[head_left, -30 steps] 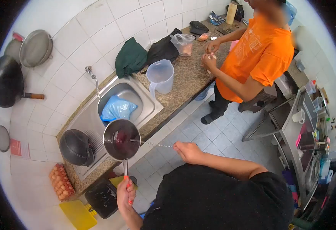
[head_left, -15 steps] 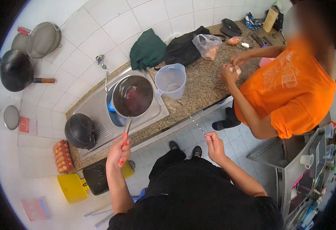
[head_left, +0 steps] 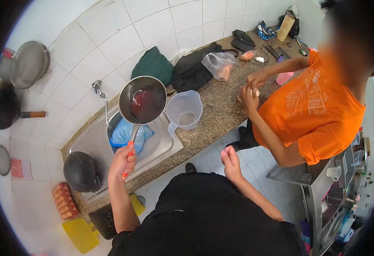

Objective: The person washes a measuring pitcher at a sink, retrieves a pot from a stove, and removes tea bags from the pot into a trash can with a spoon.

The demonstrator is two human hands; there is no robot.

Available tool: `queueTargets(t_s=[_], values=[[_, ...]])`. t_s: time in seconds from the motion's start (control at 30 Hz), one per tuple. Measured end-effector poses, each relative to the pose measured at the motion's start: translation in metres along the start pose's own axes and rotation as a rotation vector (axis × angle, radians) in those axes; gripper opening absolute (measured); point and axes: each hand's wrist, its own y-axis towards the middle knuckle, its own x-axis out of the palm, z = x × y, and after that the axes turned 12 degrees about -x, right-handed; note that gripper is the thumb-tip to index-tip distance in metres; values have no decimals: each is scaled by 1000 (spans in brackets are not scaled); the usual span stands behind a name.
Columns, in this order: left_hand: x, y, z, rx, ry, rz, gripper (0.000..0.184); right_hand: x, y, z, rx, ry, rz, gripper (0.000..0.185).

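My left hand (head_left: 124, 161) is wrapped round the orange handle of a pan (head_left: 142, 100). The pan is held up over the sink's back edge, and dark red liquid shows inside it. My right hand (head_left: 232, 162) is raised in front of my body with its fingers pressed together; what they hold, if anything, I cannot make out. Right beside the pan, a clear plastic measuring jug (head_left: 184, 110) stands on the granite counter. Below the pan, a blue plastic bag (head_left: 129, 134) lies in the metal sink (head_left: 163, 147).
A person in an orange shirt (head_left: 313, 106) stands at the counter on the right, working with both hands on a small pale thing. A black helmet (head_left: 82, 171) sits on the drainboard. Bags, a cap and phones line the wall. An egg tray (head_left: 65, 200) is at the left end.
The pan has shifted up and slightly left in view, showing more of the blue bag. The thin twisted metal rod that was in my right hand no longer shows. The view has shifted.
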Motion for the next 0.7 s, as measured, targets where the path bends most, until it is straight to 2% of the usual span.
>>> queueTargets(t_s=[0.1,0.3,0.4,0.53,0.7], values=[[-13,18,8,-27,-1,-33,31,19,12,7,-37,122,-7,26],[-30,32,13,-22,43,-61,30,31,22,14,-71,-231,-59,39],[-36,33,16,-19,42,-71,30,29,15,17,18,-328,-133,45],[-42,33,14,-23,49,-28,30,25,4,15,67,-340,-214,45],[-47,24,7,21,49,-47,32,25,2,22,14,-405,-181,47]])
